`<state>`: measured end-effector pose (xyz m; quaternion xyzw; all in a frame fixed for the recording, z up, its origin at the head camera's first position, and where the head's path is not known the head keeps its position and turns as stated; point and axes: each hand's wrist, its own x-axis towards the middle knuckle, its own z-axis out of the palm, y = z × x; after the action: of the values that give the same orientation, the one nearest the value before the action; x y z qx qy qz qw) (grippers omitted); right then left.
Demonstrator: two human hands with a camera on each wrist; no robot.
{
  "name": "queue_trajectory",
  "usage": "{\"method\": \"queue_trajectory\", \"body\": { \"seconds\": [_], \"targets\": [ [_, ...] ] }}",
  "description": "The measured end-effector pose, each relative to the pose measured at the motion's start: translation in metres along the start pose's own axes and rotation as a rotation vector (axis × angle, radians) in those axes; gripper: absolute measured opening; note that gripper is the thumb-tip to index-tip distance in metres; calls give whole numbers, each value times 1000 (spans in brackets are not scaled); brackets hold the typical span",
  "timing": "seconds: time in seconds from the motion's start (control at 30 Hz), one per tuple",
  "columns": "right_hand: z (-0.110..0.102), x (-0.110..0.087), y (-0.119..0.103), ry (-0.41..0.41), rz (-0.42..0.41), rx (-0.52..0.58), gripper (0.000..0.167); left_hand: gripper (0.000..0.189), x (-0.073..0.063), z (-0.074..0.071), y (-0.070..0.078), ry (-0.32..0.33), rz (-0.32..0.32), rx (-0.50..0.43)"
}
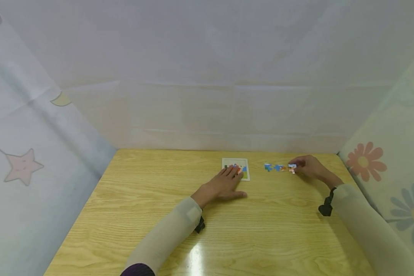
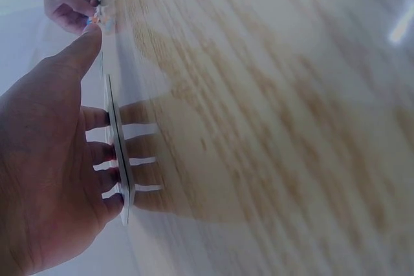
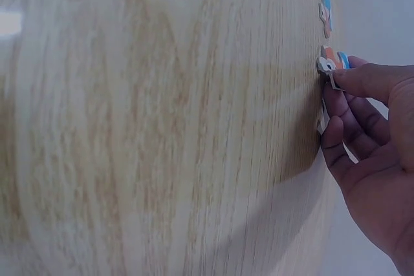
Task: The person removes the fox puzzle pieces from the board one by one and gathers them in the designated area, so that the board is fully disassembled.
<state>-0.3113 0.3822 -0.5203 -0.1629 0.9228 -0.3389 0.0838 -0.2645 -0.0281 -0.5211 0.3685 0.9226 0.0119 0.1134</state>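
Observation:
My left hand point(image 1: 225, 186) lies over a small framed jigsaw puzzle point(image 1: 248, 173) near the back of the table, its fingers straight and its thumb spread away. In the left wrist view, the fingertips touch the thin board point(image 2: 117, 147). My right hand point(image 1: 310, 168) pinches a jigsaw piece point(image 3: 335, 63) between thumb and fingers, just at the table surface. That piece shows white, orange and blue. Under the curled fingers in the right wrist view sits another pale piece point(image 3: 323, 118), mostly hidden. The left hand covers part of the puzzle picture.
Between the board and my right hand lie a blue-green jigsaw piece point(image 1: 268, 167) and a blue-and-orange piece point(image 1: 279, 168). The wooden table point(image 1: 141, 184) meets a pale cloth wall point(image 1: 179, 119) at the back. Patterned cloth hangs on both sides.

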Motion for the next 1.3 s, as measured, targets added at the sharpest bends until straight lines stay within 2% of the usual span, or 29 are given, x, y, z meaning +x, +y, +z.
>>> {"method": "queue_trajectory", "body": {
  "seconds": [0.5, 0.93, 1.3],
  "targets": [
    [0, 3, 1, 31, 22, -41, 25, 90, 0, -2, 2, 11, -2, -1],
    [2, 1, -2, 6, 2, -31, 27, 88, -2, -3, 2, 24, 5, -28],
    [3, 0, -1, 19, -16, -41, 22, 88, 0, 0, 0, 20, 4, -40]
  ]
}}
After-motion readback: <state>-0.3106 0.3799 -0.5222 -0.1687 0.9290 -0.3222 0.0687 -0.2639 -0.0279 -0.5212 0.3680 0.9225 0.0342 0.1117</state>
